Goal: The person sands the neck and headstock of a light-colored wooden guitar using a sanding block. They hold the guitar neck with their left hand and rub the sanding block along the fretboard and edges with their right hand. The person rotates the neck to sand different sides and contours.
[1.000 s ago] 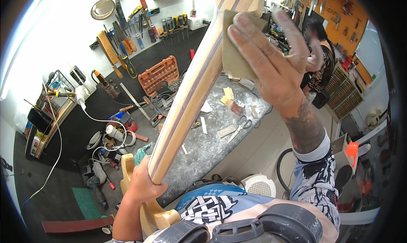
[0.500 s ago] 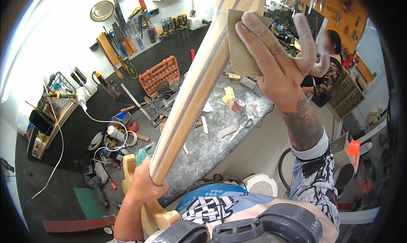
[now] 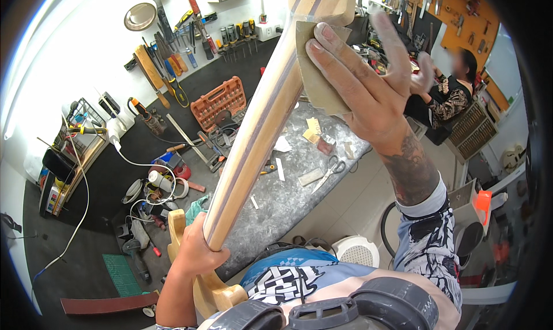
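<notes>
A pale wooden guitar neck (image 3: 253,140) with dark lengthwise stripes slants up from lower left to the top centre. Its headstock (image 3: 322,6) has a round hole, and part of the wooden guitar body (image 3: 214,292) shows below. My left hand (image 3: 197,249) is wrapped round the neck close to the body. A folded tan sheet of sandpaper (image 3: 314,79) lies against the neck just below the headstock. Two outstretched fingers of my right hand (image 3: 368,94) press on that sheet, while its other fingers stick out to the side. The thumb is hidden.
Beneath the neck stands a dusty grey worktable (image 3: 259,206) with scissors (image 3: 329,171), paper scraps and an orange tool case (image 3: 218,104). Hand tools hang on the left wall. A co-worker (image 3: 455,91) sits at the far right. A white stool (image 3: 356,252) stands near me.
My right hand and the sandpaper have shifted left and slightly down, across the neck. My left hand keeps its grip. The co-worker has moved a little to the right.
</notes>
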Tool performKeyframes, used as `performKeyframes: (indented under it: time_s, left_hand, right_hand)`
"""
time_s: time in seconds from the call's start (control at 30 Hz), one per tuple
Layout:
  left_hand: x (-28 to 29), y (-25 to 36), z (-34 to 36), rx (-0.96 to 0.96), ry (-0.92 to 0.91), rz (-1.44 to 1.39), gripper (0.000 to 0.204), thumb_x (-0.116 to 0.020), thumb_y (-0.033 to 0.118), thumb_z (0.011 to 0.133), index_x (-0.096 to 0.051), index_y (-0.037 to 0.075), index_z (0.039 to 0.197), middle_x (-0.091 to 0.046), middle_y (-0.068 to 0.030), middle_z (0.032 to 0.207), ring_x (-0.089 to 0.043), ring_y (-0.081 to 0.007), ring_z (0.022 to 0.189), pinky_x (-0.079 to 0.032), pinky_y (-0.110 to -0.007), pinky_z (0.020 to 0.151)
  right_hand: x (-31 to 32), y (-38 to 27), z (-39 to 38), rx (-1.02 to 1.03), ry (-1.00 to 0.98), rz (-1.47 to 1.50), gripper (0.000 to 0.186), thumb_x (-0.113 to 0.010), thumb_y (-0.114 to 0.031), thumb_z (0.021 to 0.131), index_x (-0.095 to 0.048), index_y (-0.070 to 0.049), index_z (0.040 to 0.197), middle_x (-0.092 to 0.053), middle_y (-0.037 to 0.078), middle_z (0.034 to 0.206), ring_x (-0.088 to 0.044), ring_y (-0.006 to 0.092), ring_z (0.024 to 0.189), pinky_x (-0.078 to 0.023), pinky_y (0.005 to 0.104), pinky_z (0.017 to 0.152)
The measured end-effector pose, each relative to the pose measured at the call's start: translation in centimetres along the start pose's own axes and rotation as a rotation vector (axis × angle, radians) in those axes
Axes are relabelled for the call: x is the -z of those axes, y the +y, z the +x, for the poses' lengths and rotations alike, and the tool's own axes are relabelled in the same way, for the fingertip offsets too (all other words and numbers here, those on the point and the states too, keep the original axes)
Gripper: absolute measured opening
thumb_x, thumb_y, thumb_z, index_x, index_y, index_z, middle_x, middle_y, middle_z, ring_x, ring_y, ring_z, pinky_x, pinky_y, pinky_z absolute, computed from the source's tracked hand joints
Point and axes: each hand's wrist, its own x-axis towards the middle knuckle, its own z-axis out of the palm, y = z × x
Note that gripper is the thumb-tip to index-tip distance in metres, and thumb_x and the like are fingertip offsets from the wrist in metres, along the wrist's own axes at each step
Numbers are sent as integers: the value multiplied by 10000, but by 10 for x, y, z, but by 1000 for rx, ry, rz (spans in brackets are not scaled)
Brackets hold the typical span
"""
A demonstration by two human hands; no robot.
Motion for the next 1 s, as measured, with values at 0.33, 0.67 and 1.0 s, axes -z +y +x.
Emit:
performKeyframes:
  time_s: [0.33, 0.67, 1.0]
  left_hand:
    - [2, 4, -1, 29, -15, -6, 431, -723, 57, 628, -561, -15, 1021, -629, -161, 839, -650, -347, 770, -514, -389, 724]
    - [4, 2, 0, -4, -3, -1, 452, -729, 58, 624, -563, -11, 1039, -637, -161, 844, -651, -351, 770, -516, -387, 730]
    - [-2, -2, 0, 4, -11, -11, 442, -727, 56, 623, -567, -8, 1030, -634, -154, 846, -651, -338, 771, -516, -382, 736]
  right_hand:
    - [0, 4, 0, 22, -53, -47, 343, -614, -367, 984, -729, -176, 1246, -722, -17, 1268, -511, 320, 1359, -199, 487, 1212]
    - [11, -12, -9, 29, -21, 541, 339, -744, -278, 880, -728, -205, 1211, -742, -3, 1227, -466, 343, 1405, -117, 493, 1229]
    - [-8, 3, -2, 175, 47, 191, 349, -685, -411, 901, -679, -402, 1250, -606, -39, 1442, -521, 278, 1377, -41, 484, 1264]
